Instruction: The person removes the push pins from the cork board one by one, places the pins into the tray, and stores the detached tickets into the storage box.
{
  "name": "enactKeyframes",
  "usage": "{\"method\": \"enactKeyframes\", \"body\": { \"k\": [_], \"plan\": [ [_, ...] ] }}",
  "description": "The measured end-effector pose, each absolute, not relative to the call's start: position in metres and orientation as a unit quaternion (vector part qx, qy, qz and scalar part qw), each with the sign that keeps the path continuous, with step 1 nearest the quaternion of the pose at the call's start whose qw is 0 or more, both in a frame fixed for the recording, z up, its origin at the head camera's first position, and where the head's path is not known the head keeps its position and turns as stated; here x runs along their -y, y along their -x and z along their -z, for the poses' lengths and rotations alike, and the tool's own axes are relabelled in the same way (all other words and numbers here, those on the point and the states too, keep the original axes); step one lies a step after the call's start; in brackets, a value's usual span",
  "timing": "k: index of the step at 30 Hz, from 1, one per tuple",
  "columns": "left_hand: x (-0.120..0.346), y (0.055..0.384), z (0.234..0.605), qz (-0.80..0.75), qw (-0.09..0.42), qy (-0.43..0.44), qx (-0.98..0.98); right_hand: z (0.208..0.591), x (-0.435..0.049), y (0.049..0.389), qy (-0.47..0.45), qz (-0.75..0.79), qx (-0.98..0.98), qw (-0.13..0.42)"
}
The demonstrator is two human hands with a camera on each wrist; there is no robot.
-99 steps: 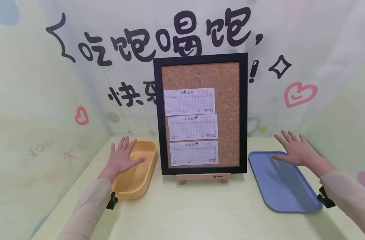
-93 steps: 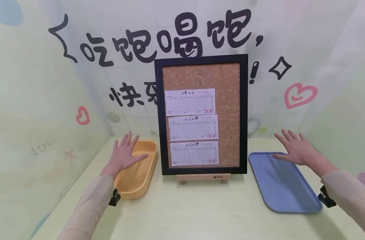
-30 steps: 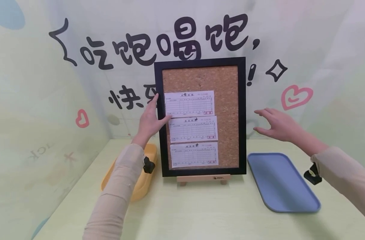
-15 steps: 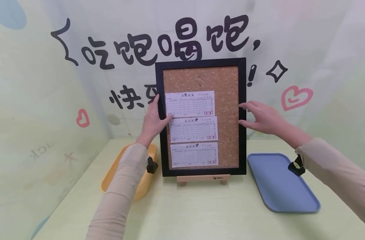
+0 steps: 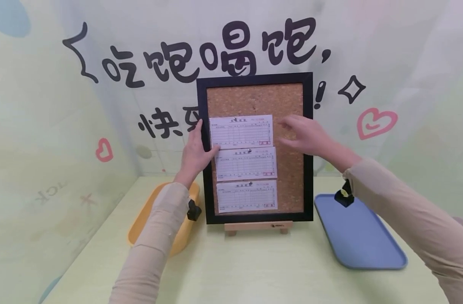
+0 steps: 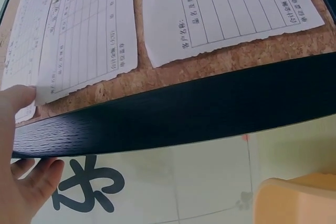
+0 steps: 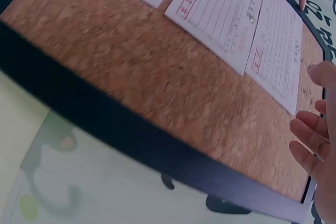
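Note:
A black-framed cork board (image 5: 288,185) stands upright on a small wooden easel (image 5: 254,226). Three paper slips, top (image 5: 241,133), middle (image 5: 246,165) and bottom (image 5: 246,198), are pinned one under another on its left part, each with a pushpin (image 5: 235,119) near its upper edge. My left hand (image 5: 195,154) grips the board's left edge. In the left wrist view its thumb (image 6: 20,97) lies over the front and the fingers (image 6: 39,184) are behind the frame. My right hand (image 5: 309,135) holds nothing, loosely bent beside the top slip's right edge, in front of the cork.
A yellow bin (image 5: 144,219) stands left of the board, partly behind my left forearm. To the right a blue tray (image 5: 364,236) lies on the pale table (image 5: 246,270). Printed curtains (image 5: 398,63) with large black characters close off the back and sides.
My left hand has left its place over the yellow bin and taken hold of the board's left edge. My right hand has moved left from above the blue tray to the top slip.

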State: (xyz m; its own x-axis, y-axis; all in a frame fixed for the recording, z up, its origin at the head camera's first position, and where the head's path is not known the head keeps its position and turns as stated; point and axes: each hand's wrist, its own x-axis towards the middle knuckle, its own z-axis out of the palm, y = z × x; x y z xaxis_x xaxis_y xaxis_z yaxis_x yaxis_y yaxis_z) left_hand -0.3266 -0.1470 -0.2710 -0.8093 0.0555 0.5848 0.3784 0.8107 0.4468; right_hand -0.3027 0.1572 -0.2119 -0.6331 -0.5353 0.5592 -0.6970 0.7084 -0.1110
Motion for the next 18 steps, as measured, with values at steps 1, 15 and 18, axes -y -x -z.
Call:
{"method": "enactKeyframes", "body": {
  "k": [1, 15, 18],
  "plan": [
    [0.146, 0.325, 0.271, 0.284, 0.278, 0.119, 0.910, 0.211, -0.153, 0.304, -0.345, -0.163, 0.890, 0.251],
    [0.144, 0.324, 0.267, 0.285, 0.271, 0.120, 0.911, 0.194, -0.102, 0.331, -0.307, -0.174, 0.908, 0.228],
    [0.146, 0.325, 0.268, 0.287, 0.273, 0.122, 0.910, 0.191, -0.095, 0.338, -0.305, -0.174, 0.906, 0.234]
  ]
}}
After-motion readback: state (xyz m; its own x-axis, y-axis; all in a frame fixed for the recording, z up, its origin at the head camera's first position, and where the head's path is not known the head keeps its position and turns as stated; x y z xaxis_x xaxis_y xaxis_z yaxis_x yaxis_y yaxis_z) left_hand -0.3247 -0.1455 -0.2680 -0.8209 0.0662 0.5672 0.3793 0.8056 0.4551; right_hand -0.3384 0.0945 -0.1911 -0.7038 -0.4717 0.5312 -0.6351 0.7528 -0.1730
